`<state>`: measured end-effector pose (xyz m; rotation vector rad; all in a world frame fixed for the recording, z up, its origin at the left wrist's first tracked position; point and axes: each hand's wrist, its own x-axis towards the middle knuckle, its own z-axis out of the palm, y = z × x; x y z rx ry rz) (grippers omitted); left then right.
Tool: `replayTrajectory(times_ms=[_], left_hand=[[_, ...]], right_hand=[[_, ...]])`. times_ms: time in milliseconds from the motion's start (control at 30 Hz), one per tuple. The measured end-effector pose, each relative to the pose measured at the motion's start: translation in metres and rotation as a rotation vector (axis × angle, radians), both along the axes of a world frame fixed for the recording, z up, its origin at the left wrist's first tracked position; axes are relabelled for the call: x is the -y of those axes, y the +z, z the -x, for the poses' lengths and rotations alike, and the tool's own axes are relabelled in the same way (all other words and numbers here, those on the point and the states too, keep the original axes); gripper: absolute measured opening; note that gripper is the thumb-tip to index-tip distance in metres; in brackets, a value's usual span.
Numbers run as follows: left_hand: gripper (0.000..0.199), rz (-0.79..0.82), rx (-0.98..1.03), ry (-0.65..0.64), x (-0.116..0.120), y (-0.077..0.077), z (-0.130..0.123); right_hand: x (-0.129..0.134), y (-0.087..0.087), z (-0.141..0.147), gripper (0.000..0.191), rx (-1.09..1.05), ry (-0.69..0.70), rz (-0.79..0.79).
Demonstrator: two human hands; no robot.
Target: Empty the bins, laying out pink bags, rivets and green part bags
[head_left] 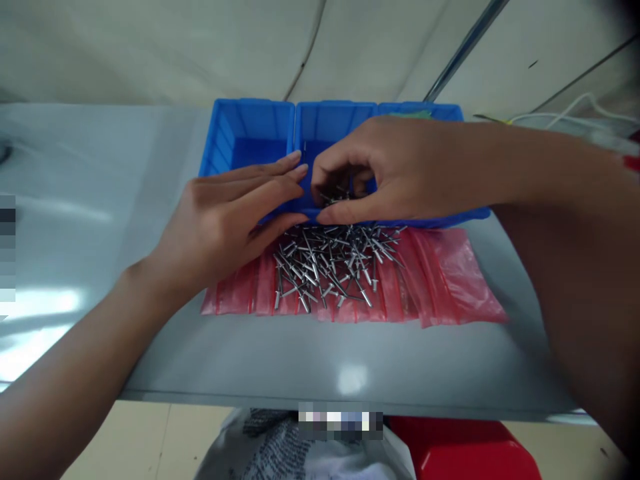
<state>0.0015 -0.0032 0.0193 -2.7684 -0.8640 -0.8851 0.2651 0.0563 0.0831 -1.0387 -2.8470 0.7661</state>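
A loose pile of silver rivets lies on a row of pink plastic bags, in front of the blue bins. My right hand reaches over the front of the middle blue bin, its fingers curled around several rivets. My left hand rests at the front edge of the left blue bin, its fingers stretched out and its thumb just behind the pile. Nothing shows in the left hand.
A third blue bin, partly hidden by my right arm, holds something green. The grey table has its front edge near my body. White cables lie at the back right. A red stool stands below.
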Motion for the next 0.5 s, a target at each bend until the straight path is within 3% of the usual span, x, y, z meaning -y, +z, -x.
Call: replayTrajectory(times_ms=[200, 367, 500], left_hand=[[0.062, 0.036, 0.051, 0.022, 0.004, -0.005, 0.000], [0.037, -0.009, 0.020, -0.023, 0.002, -0.002, -0.001], [0.034, 0.008, -0.022, -0.042, 0.000, 0.002, 0.001]], right_hand=[[-0.001, 0.006, -0.005, 0.011, -0.119, -0.088, 0.109], [0.004, 0.021, -0.009, 0.005, -0.103, -0.150, -0.002], [0.014, 0.032, -0.015, 0.003, -0.108, -0.041, -0.218]])
